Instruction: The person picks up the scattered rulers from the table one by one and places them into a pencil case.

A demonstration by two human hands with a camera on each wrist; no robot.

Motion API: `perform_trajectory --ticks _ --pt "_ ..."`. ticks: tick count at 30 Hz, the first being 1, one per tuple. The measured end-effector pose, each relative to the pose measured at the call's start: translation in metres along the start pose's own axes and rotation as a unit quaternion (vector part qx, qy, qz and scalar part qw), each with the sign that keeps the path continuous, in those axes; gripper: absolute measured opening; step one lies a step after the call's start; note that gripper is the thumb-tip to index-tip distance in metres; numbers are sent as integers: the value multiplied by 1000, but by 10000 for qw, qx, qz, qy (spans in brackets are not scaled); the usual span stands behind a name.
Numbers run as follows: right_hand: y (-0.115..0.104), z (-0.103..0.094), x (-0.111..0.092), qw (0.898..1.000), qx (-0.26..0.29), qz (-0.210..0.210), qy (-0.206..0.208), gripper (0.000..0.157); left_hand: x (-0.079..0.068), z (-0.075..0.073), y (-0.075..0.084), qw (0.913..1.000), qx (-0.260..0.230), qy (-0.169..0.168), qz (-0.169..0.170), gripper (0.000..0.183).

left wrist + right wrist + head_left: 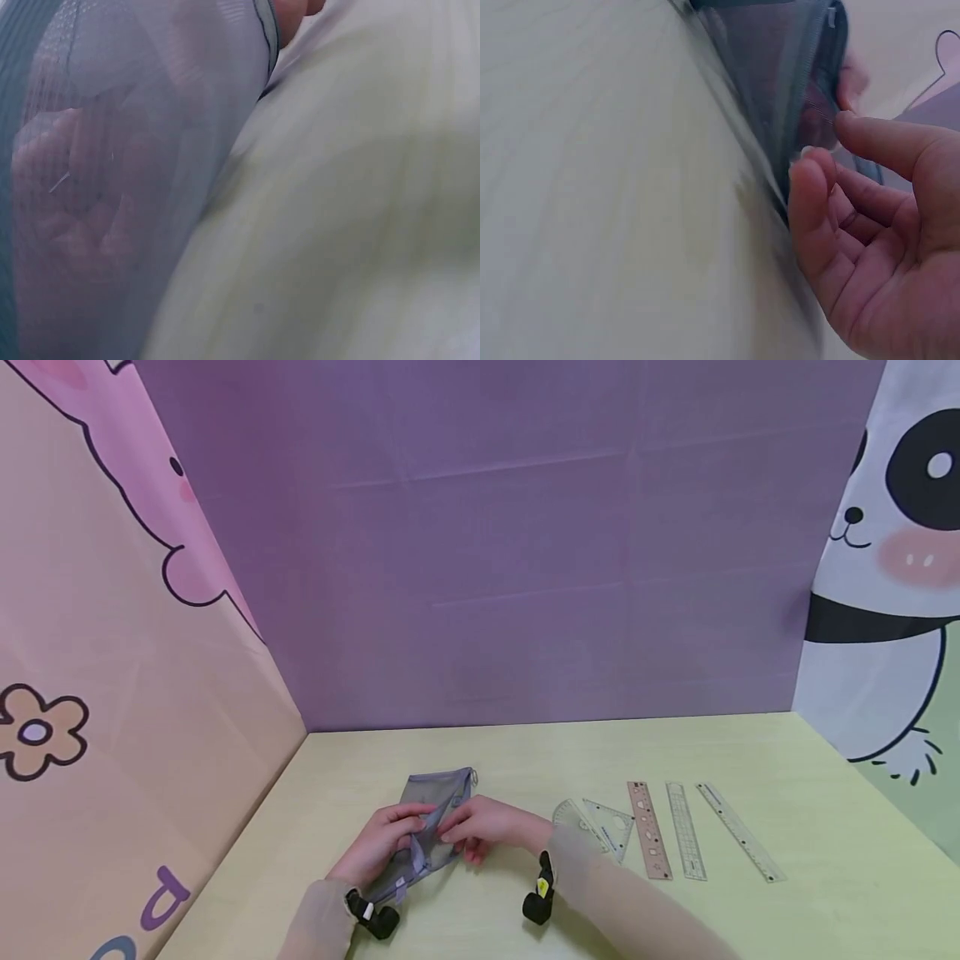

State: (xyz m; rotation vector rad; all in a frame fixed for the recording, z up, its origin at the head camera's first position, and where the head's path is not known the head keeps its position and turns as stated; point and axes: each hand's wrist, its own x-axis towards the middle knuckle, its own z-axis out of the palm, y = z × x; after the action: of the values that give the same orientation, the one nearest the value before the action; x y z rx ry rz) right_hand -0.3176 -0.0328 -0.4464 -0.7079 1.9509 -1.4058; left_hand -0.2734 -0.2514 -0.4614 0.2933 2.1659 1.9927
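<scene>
Pouch (pixel 438 787): grey mesh w/ zip (pixel 796 82), held btwn both hands; can't tell if it's on tbl (pixel 480 931) or just above.
L hand (pixel 386 837): I see it at pouch's L side, fingers part-curled, gripping it.
R hand (pixel 491 827): at pouch's R edge, fingers curled, thumb + index pinching it.
Contents: fingers show thru mesh; can't tell if in or behind pouch.
Outside: protractor (pixel 568 815), set sq (pixel 619 828), pink ruler (pixel 649 832), clear ruler (pixel 686 832), long ruler (pixel 738 832), all R of pouch.
</scene>
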Motion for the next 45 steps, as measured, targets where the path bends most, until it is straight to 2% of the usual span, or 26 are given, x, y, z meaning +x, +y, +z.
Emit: perform_trajectory --ticks 9,15,21,25,31,39,45 --pt "-3 -50 -39 9986 -296 -409 181 33 4 4 2 9999 50 94 -61 40" --pt "4 -81 -69 9974 -545 -441 184 38 6 3 3 10000 28 79 -44 41" --pt "10 -102 -95 9966 -672 -443 166 42 5 2 2 9999 -59 65 -88 42" --pt "13 -112 -108 9955 -727 -509 326 42 4 2 1 9998 -117 105 -113 41" --pt "19 -122 -120 9909 -1130 -552 486 41 4 2 0 9999 -99 84 -76 41" --pt "23 -128 -129 9858 -1417 -710 560 43 3 1 0 9998 -102 74 -124 42" --pt "29 -128 -133 9775 -1852 -624 793 48 2 0 -1 9998 -70 71 -159 41"
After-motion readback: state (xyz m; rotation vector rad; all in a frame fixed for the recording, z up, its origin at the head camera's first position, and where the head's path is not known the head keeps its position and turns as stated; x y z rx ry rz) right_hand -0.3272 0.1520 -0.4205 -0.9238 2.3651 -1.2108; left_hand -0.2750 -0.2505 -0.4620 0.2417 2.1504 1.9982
